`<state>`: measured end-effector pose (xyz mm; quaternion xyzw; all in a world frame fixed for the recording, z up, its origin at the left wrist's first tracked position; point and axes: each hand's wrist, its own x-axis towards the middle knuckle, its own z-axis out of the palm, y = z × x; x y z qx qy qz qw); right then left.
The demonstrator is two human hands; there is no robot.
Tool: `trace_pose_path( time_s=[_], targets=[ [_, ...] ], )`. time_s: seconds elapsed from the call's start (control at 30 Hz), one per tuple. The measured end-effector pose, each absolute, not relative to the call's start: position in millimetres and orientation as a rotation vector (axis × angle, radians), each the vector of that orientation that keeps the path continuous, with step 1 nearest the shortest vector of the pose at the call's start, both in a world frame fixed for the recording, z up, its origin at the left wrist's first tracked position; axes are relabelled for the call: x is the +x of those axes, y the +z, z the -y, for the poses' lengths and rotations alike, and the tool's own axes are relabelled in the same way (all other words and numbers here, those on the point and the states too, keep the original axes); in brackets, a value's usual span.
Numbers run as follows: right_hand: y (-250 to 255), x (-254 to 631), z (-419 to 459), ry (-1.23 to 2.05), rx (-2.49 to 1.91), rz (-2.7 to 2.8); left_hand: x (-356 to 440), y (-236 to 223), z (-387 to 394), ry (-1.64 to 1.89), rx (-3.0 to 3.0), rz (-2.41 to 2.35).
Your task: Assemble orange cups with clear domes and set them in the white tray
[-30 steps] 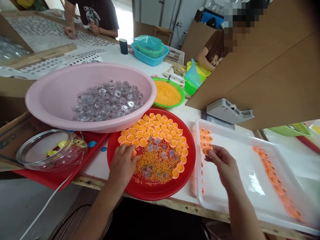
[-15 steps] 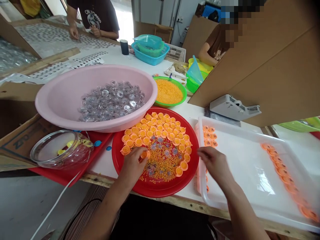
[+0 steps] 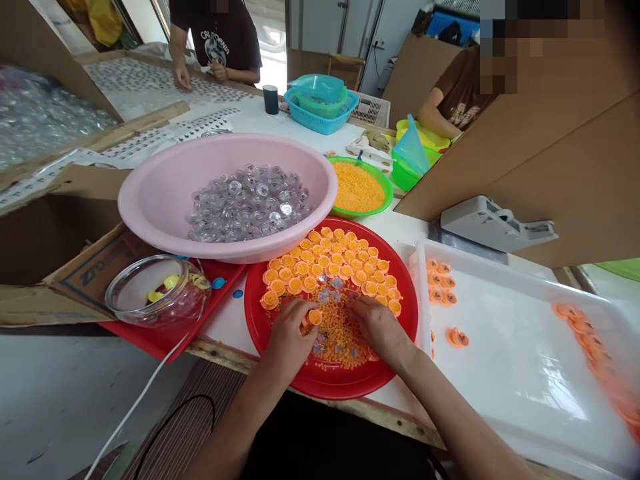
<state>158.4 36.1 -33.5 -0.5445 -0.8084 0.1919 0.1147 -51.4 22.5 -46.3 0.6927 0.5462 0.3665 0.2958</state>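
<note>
My left hand [image 3: 287, 339] is closed around a small orange cup [image 3: 315, 317], its opening facing up, above the red round tray [image 3: 254, 303]. Fingers pointing down and drawn together, my right hand [image 3: 383, 328] reaches into loose yellow beads [image 3: 340, 323] in the tray's middle. Whether those fingertips hold anything is hidden. Clear round discs [image 3: 337, 283] lie among the beads. Along the far side of the tray stand many orange cups [image 3: 325, 257] with yellow filling, and a few more are partly covered by my right hand.
A pink basin [image 3: 145, 200] of clear discs and a green bowl [image 3: 387, 193] of yellow beads stand behind. At right, a white tray [image 3: 500, 387] holds orange pieces [image 3: 443, 283]. A glass bowl [image 3: 120, 313] and cardboard box [image 3: 80, 267] are left. Two people sit across.
My right hand has moved left from the white tray's edge into the red tray. My left hand still holds the orange cup, now turned more upright. The whole view has shifted.
</note>
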Motion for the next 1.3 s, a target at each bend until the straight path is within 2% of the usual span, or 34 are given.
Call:
trace_pose_path(
  time_s=[0.27,0.5,1.0,1.3],
  targets=[
    [-22.0,147.9,-11.2,1.034,-1.601,1.716,-47.0,-45.8,-22.8,0.928,1.773,-1.448],
    [-22.9,141.2,-1.5,1.508,-1.393,1.084,-38.8,-41.2,-20.9,0.974,1.758,-1.435],
    [-15.9,154.4,-2.4,1.571,-1.37,0.921,-35.0,-25.7,-13.3,0.936,0.702,-1.071],
    [-12.5,155.8,-12.5,1.485,-1.37,1.398,-22.6,-21.5,-6.1,0.858,0.657,-0.982]
  ],
)
